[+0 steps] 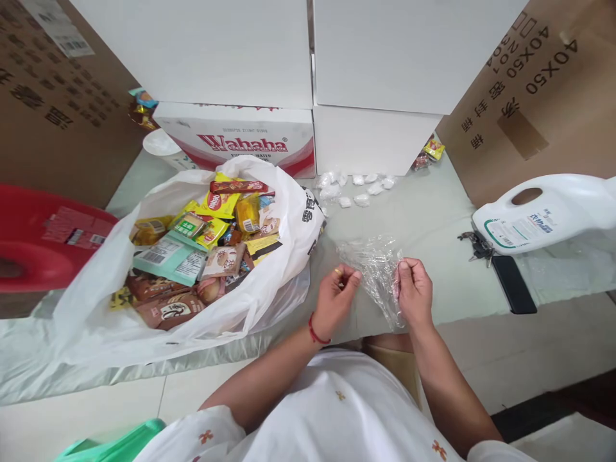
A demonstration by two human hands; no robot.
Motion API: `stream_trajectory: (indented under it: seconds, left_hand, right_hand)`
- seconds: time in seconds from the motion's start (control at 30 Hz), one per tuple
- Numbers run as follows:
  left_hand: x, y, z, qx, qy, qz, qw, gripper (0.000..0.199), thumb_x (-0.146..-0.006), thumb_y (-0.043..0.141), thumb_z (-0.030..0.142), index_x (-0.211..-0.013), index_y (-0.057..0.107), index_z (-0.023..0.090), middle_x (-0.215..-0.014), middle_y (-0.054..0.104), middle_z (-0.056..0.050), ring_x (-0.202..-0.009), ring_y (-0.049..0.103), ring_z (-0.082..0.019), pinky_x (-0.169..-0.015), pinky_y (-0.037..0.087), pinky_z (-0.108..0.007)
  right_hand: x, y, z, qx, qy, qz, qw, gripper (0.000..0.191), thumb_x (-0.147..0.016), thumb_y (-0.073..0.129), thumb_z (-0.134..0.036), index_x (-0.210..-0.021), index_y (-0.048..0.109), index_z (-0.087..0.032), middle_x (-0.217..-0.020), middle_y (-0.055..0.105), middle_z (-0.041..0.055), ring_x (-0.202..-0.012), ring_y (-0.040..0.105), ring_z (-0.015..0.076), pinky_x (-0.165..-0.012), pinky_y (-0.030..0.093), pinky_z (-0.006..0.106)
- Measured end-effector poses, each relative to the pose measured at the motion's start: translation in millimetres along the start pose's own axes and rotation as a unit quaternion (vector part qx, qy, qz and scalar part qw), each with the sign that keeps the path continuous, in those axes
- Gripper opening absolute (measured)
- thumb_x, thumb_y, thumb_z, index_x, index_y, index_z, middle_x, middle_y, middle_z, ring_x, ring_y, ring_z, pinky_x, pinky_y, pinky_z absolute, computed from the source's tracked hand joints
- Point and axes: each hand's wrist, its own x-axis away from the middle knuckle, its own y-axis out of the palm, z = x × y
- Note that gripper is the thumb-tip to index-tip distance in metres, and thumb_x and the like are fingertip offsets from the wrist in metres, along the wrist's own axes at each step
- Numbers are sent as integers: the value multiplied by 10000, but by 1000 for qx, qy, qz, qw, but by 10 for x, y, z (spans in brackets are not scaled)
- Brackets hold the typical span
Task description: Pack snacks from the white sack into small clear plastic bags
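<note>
A crinkled clear plastic bag (378, 273) is stretched between my two hands above the table's front part. My left hand (334, 295), with a red cord on the wrist, is closed in a pinch at the bag's left edge. On the opposite edge, my right hand (414, 292) grips the plastic between thumb and fingers. A bit of pink shows by the right fingertips; I cannot tell what it is. Beyond the bag lie several small white wrapped packets (368, 185). Left of my hands, a large white plastic bag (283, 256) gapes around many packaged snacks (224, 260).
White cartons, one a Wahaha box (240, 138), stand along the back. Brown cardboard boxes (534, 83) flank both sides. To the right lie a white detergent bottle (543, 215), keys (476, 245) and a black phone (514, 284). A red container (52, 234) is at left.
</note>
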Motion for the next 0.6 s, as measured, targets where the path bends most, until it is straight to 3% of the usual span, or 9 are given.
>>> stream_trajectory:
  seconds: [0.1,0.2,0.3,0.4,0.6]
  left_hand:
    - [95,183,92,-15,6,-88,996,426,-922,609,578,-753,543,192,-701,512,28,-671,450,-123,-657,377,-269]
    - [59,338,21,8,14,-116,993,454,-923,598,608,-754,550,189,-729,543,12,-710,485,-137,-698,396,-279]
    - [11,403,-108,75,-16,-105,992,507,-897,613,664,-731,518,195,-673,473,32,-652,416,-122,-641,360,-269]
    - [-21,362,-186,139,-64,-94,984,519,-852,668,683,-757,499,202,-633,414,59,-584,326,-98,-565,296,-252]
    - [-156,111,-236,176,-106,15,978,472,-823,729,592,-767,453,213,-658,448,66,-544,365,-73,-509,266,-215]
  right_hand:
    - [96,51,-49,61,-49,-9,997,287,-998,538,-542,-981,555,-257,-608,525,-69,-452,468,123,-456,393,267]
    - [171,91,-62,143,-84,-16,986,272,-1004,524,-527,-993,583,-262,-615,563,-48,-507,512,145,-533,435,285]
    - [194,97,-69,170,-79,-3,982,250,-1008,518,-515,-998,591,-276,-648,576,-33,-534,525,152,-555,442,296]
    - [137,38,-73,109,-34,18,993,259,-998,523,-541,-998,571,-286,-630,530,-48,-485,481,145,-484,410,294]
    - [-249,-239,98,45,18,59,997,270,-908,634,-532,-906,553,-275,-621,509,-64,-440,431,118,-405,337,267]
